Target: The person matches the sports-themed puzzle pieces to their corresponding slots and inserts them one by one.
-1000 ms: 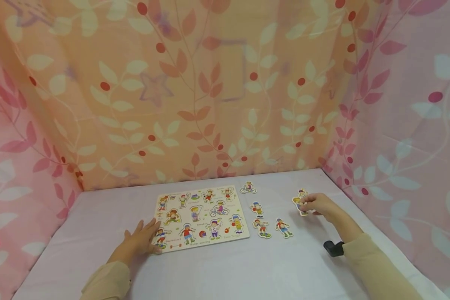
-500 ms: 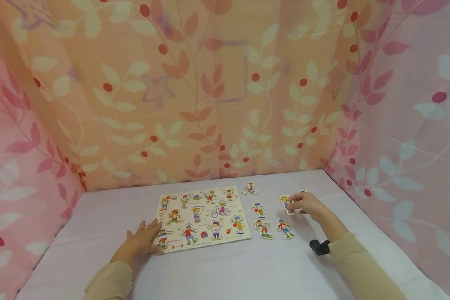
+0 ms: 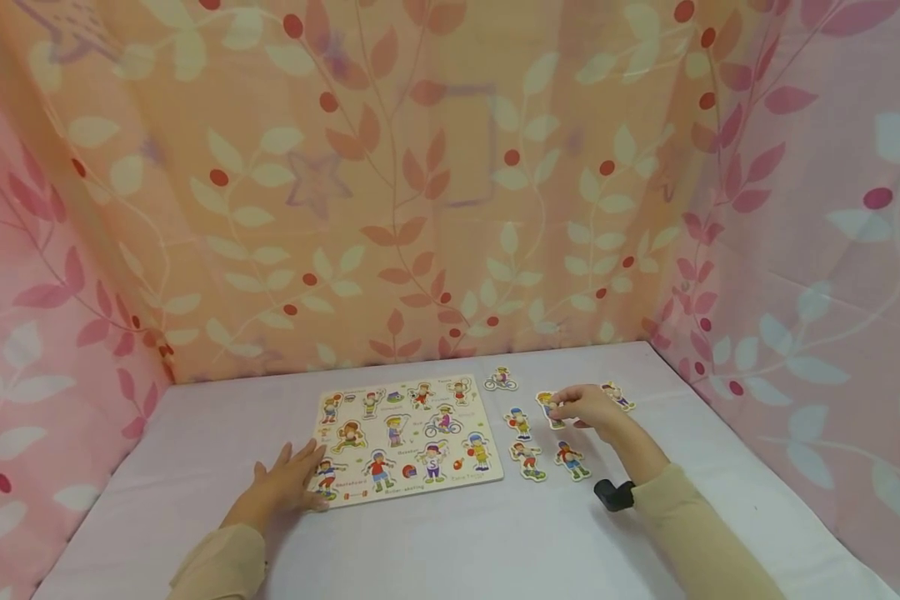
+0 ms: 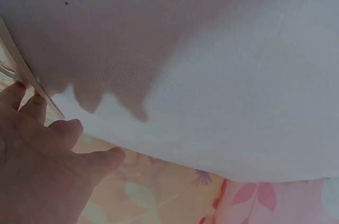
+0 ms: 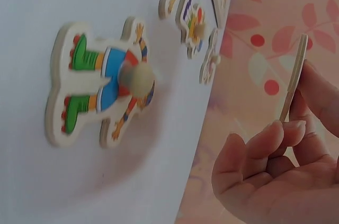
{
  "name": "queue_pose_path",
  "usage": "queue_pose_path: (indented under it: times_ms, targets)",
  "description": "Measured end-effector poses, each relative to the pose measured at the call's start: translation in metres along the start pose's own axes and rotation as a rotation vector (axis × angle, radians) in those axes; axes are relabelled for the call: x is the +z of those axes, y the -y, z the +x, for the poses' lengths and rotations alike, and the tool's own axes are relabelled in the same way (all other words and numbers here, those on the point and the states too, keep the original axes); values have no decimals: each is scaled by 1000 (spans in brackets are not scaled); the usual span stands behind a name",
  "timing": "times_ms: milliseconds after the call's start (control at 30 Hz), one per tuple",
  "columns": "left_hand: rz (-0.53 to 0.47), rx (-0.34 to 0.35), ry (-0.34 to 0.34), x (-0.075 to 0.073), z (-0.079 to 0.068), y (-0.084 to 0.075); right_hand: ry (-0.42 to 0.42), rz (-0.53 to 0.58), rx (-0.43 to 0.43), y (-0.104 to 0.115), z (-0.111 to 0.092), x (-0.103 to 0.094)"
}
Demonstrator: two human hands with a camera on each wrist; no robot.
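Note:
My left hand point(image 3: 281, 487) rests with spread fingers on the left edge of the wooden puzzle board point(image 3: 373, 423), which is printed with sporting children. In the left wrist view its fingertips point(image 4: 34, 105) touch the board's edge. My right hand point(image 3: 588, 408) pinches a child-shaped puzzle piece point(image 3: 546, 407) with yellow hair, to the right of the board. Seen edge-on in the right wrist view, the held piece point(image 5: 294, 75) stands upright between thumb and fingers. Below that hand lies a roller-skater piece point(image 3: 573, 461) with a round knob point(image 5: 140, 79).
Other loose pieces lie right of the board: a cyclist point(image 3: 501, 380), a blue-capped child point(image 3: 519, 423), a skateboarder point(image 3: 527, 461) and one farther right point(image 3: 618, 396). A black device point(image 3: 612, 495) sits at the right wrist. Floral curtains point(image 3: 390, 208) enclose the white table point(image 3: 435, 550).
My right hand has moved left with the held piece, toward the board. The piece at far right, earlier mostly covered by that hand, now shows. The left hand stays on the board.

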State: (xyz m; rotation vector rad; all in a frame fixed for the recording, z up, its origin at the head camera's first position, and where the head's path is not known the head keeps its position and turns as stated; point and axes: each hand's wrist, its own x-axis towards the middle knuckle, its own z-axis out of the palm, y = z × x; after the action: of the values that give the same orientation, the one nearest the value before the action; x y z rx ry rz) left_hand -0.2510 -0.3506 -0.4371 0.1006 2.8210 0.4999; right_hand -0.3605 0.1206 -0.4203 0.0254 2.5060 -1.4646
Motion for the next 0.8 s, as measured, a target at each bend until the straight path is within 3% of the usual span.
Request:
queue_pose_path:
  times_ms: [800]
  targets:
    - [1, -18, 2, 7, 6, 7, 42, 78, -24, 19, 10, 47]
